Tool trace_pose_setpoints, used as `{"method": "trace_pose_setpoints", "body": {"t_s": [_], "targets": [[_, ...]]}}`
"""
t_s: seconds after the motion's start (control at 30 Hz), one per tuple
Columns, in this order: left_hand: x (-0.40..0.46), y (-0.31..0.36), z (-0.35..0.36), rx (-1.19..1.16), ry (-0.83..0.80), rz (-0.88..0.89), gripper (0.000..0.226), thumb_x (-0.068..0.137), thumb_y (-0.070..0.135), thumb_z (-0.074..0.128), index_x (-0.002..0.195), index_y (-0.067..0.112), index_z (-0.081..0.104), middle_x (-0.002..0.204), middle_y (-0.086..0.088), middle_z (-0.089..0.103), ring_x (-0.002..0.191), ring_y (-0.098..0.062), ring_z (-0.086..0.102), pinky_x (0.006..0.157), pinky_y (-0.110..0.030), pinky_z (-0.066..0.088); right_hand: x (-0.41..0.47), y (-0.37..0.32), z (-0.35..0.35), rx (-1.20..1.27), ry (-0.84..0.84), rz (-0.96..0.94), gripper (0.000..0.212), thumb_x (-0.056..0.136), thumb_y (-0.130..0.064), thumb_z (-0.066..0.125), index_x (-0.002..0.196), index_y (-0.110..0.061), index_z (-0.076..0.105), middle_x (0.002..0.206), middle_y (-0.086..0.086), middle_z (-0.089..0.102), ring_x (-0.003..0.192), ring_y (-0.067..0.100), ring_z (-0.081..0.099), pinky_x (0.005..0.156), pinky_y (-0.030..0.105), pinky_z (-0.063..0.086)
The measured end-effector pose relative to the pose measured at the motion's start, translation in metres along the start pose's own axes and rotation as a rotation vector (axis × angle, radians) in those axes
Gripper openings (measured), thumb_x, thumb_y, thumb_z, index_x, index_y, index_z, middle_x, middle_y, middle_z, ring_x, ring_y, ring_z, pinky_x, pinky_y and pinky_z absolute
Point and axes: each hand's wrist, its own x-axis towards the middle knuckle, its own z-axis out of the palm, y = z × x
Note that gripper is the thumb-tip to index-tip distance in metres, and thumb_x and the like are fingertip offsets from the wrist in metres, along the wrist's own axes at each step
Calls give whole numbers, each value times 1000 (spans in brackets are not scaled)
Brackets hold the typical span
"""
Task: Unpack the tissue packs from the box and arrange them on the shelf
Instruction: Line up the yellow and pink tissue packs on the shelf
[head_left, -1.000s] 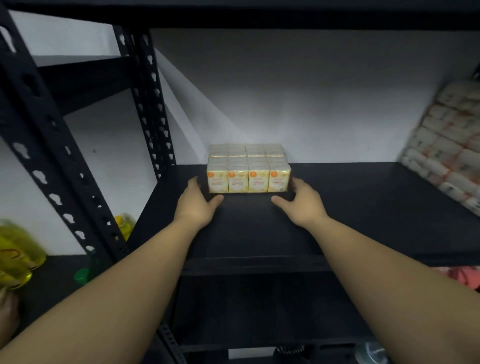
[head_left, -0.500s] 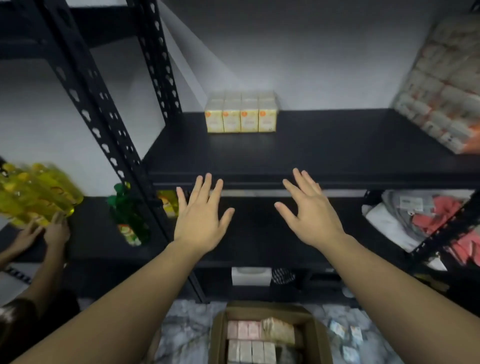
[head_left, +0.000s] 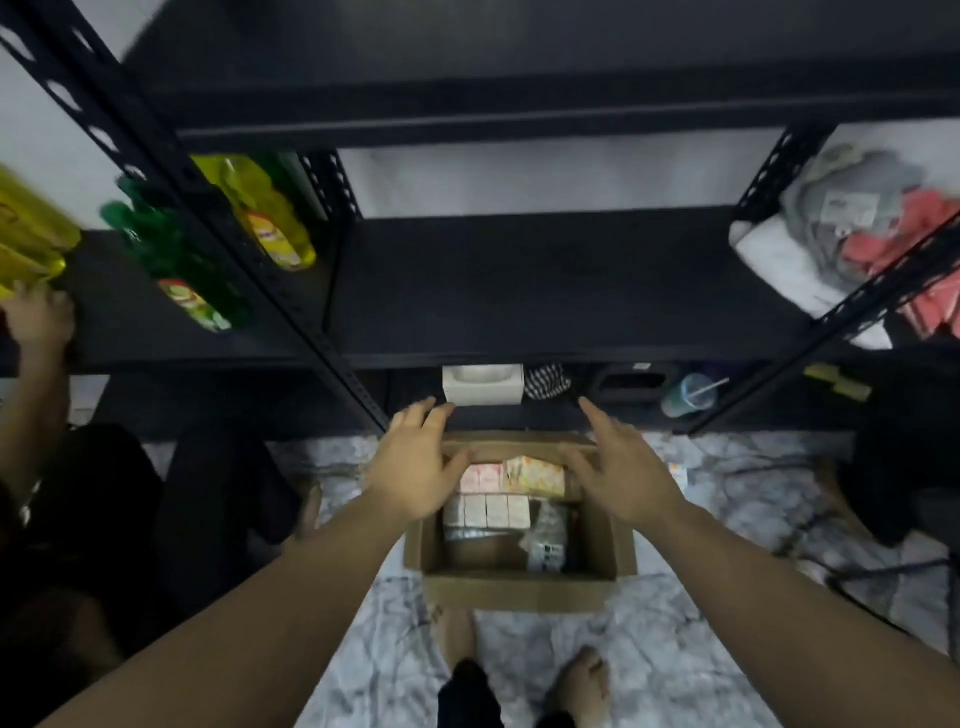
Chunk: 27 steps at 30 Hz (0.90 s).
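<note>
both hands over the open box, holding nothing

the view looks down past the black metal shelf (head_left: 545, 291) to a cardboard box (head_left: 519, 590) standing open on the marble-patterned floor (head_left: 675, 649); the left hand (head_left: 415, 467) hangs above the box's far left corner, its fingers (head_left: 421, 410) straight and slightly spread, gripping nothing; the right hand (head_left: 618, 473) hangs above the far right corner, fingers likewise extended and apart, empty; inside the box, tissue packs (head_left: 488, 509) lie against the far wall, a pale row of upright packs nearer the camera, pinkish packs behind them, and a yellowish bundle (head_left: 535, 475) tilted beside those; a clear-wrapped item sits in the box's right part, too blurred to tell what it is; the middle board of the shelf is bare in front of the box; on the neighbouring bay to the left stand green bottles (head_left: 176, 260) and yellow bottles (head_left: 270, 218), blurred; another person's hand (head_left: 39, 317) reaches toward yellow bottles at the far left edge; folded cloth (head_left: 852, 228) lies on the right bay; a white container (head_left: 483, 384) and a cup with a straw (head_left: 691, 395) sit on the lowest level; bare feet (head_left: 582, 680) show at the bottom.
</note>
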Motion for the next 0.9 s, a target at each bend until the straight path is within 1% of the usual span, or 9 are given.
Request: {"method": "trace_pose_setpoints", "body": {"t_s": [0.1,0.17,0.23,0.3,0.37,0.47,0.63,0.73,0.9], "targets": [[11,-23,51,-18,-105,-44,77,93,69,45,147,15,51,144,-9,51,136,-31,45,111,-42,41,10,36,46,56,-17,119,80,99,-57,56,164,-27,21,155,7,50,141,30,45,109,42,44],[17,-39,82,-39,-139,-62,81,86,74,38,139,15,55,134,-8,55,129,-31,50,107,-42,44,16,54,70,83,-22,164,74,97,-57,58,159,-30,28,134,9,65,121,34,62,92,44,54],[29,-60,124,-88,-195,-93,72,90,67,51,142,17,54,138,-7,55,130,-31,51,105,-40,46,27,78,105,85,-56,236,68,97,-55,61,154,-29,32,111,8,70,98,32,68,73,40,53],[41,-80,164,-117,-252,-112,67,95,58,61,149,20,49,150,-5,50,134,-29,52,106,-38,45,38,102,139,75,-93,294,63,97,-53,63,148,-23,40,104,6,68,94,30,67,68,35,45],[53,-98,205,-141,-293,-143,70,94,57,63,152,21,45,154,-5,49,137,-28,51,111,-38,44,50,124,175,73,-112,325,59,96,-54,63,142,-21,46,106,4,69,98,30,66,72,35,45],[72,-122,264,-161,-308,-170,76,90,66,59,152,23,47,151,-6,52,139,-27,49,115,-42,42,72,155,228,91,-112,318,61,92,-57,66,143,-28,50,126,2,67,114,28,64,90,40,53],[116,-157,344,-141,-330,-173,72,93,59,65,152,24,46,153,-6,52,142,-26,46,118,-39,38,129,191,290,41,-119,283,73,83,-39,83,147,-28,50,139,5,57,132,28,50,106,38,45],[142,-175,382,-161,-305,-179,71,91,56,69,152,27,47,154,-5,50,141,-27,47,117,-42,40,173,212,317,22,-86,245,84,78,-36,87,150,-25,46,145,9,53,137,29,45,110,39,42],[170,-199,425,-80,-286,-126,78,91,42,76,156,20,42,160,-6,43,149,-25,36,124,-38,27,222,234,362,7,-83,144,84,73,-46,87,143,-33,42,143,-3,50,134,26,43,110,43,41]]}}
